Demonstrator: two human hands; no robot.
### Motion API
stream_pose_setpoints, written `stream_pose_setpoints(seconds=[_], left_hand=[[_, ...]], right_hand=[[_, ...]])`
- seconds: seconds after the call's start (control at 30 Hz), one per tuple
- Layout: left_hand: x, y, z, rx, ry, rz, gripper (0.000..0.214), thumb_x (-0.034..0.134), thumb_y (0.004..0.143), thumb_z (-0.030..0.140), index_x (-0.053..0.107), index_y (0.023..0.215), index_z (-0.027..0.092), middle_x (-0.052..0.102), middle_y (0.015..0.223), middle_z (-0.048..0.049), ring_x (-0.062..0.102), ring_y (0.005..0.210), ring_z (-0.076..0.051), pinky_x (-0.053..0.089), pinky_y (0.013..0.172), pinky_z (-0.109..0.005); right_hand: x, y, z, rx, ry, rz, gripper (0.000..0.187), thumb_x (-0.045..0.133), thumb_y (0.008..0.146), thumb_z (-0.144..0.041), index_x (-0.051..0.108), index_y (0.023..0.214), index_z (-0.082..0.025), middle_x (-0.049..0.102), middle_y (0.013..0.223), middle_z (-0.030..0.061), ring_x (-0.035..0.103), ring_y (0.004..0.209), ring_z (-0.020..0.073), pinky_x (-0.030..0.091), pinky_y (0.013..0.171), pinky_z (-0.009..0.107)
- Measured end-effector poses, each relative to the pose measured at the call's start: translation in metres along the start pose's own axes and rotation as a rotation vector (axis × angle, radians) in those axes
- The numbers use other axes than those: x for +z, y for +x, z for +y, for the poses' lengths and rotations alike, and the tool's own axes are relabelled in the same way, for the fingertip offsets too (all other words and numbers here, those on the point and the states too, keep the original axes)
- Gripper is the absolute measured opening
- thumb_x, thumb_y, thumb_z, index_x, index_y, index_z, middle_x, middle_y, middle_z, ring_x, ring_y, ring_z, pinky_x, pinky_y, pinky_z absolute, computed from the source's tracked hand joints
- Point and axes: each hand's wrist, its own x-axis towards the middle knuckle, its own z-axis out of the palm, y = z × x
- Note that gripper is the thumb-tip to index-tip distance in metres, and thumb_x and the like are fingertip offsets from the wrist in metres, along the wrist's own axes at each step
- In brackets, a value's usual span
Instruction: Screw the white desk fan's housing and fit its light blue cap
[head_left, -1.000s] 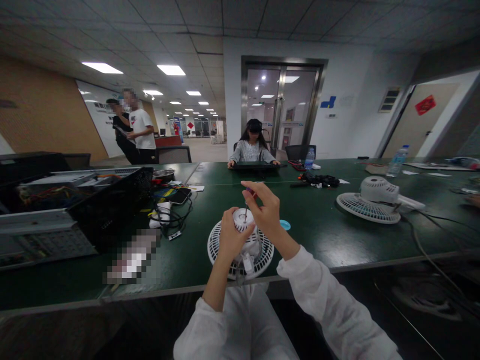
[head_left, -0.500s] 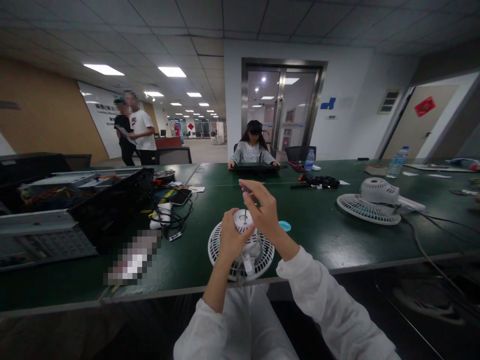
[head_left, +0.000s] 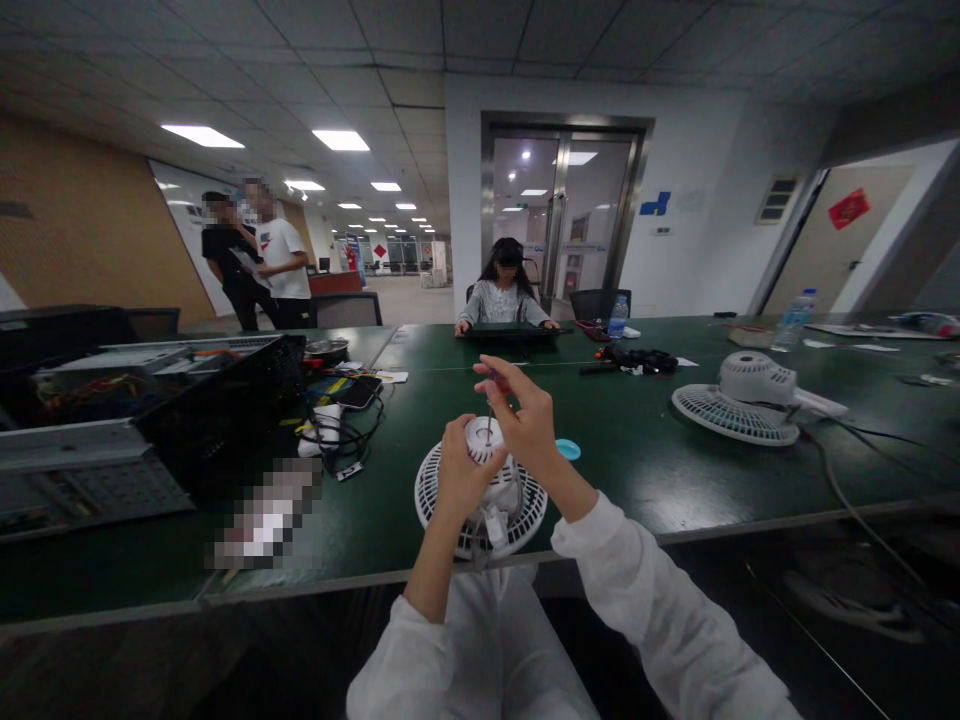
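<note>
A white fan (head_left: 534, 520) lies grille down at the table's front edge, its motor housing upward. My left hand (head_left: 466, 472) is wrapped around the side of that housing. Above it, my right hand (head_left: 525, 410) pinches a screwdriver (head_left: 490, 428) by its top end. The screwdriver's thin shaft points down, its tip at the top of the housing. Most of the handle is hidden by my fingers. A light blue round lid-like piece (head_left: 568, 450) lies just right of the fan.
An opened computer case (head_left: 172, 400) stands at the left, near cables and a phone (head_left: 361, 392). A second white fan (head_left: 739, 412) lies at the right. Across the green table (head_left: 622, 480) a person (head_left: 507, 285) sits; two people stand back left. Water bottles (head_left: 619, 316) stand farther back.
My right fingers have shifted around the screwdriver's top, the fingertips more spread. My left hand keeps its hold on the fan housing. One standing person at the back has moved slightly left.
</note>
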Motion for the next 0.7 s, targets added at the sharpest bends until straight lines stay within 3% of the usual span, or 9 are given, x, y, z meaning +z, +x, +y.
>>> stream_pose_setpoints(seconds=[0.13, 0.27, 0.37, 0.7], left_hand=[[-0.0002, -0.0003, 0.0003, -0.003, 0.002, -0.004, 0.048, 0.065, 0.066, 0.024, 0.044, 0.109, 0.018, 0.05, 0.108, -0.0067, 0.048, 0.105, -0.023, 0.037, 0.095, -0.04], [-0.0008, -0.0007, 0.0015, 0.002, 0.01, -0.007, 0.047, 0.064, 0.067, 0.024, 0.045, 0.109, 0.017, 0.05, 0.108, -0.0075, 0.048, 0.105, -0.023, 0.037, 0.095, -0.04], [-0.0008, -0.0007, 0.002, 0.004, 0.011, -0.003, 0.047, 0.064, 0.067, 0.024, 0.045, 0.109, 0.016, 0.051, 0.108, -0.0077, 0.048, 0.105, -0.023, 0.037, 0.095, -0.04], [-0.0006, -0.0014, 0.0016, -0.007, -0.016, 0.003, 0.048, 0.064, 0.065, 0.022, 0.045, 0.109, 0.019, 0.05, 0.107, -0.0061, 0.049, 0.105, -0.023, 0.037, 0.095, -0.041]], right_hand=[[0.0008, -0.0003, -0.001, 0.018, -0.036, 0.038, 0.024, 0.053, 0.085, -0.023, 0.061, 0.108, -0.024, 0.067, 0.095, 0.0033, 0.064, 0.073, 0.013, 0.052, 0.07, 0.027], [0.0011, -0.0007, -0.0024, 0.056, 0.031, 0.006, 0.029, 0.045, 0.089, -0.023, 0.059, 0.114, -0.024, 0.067, 0.095, 0.0035, 0.063, 0.073, 0.0123, 0.052, 0.071, 0.028], [0.0007, -0.0007, -0.0034, 0.029, 0.054, -0.021, 0.031, 0.041, 0.091, -0.022, 0.058, 0.116, -0.025, 0.067, 0.095, 0.0031, 0.063, 0.074, 0.0117, 0.052, 0.072, 0.028], [0.0003, 0.0001, -0.0044, -0.061, -0.081, 0.038, 0.024, 0.051, 0.086, -0.021, 0.063, 0.107, -0.023, 0.067, 0.092, 0.0038, 0.062, 0.079, 0.0143, 0.051, 0.071, 0.027]])
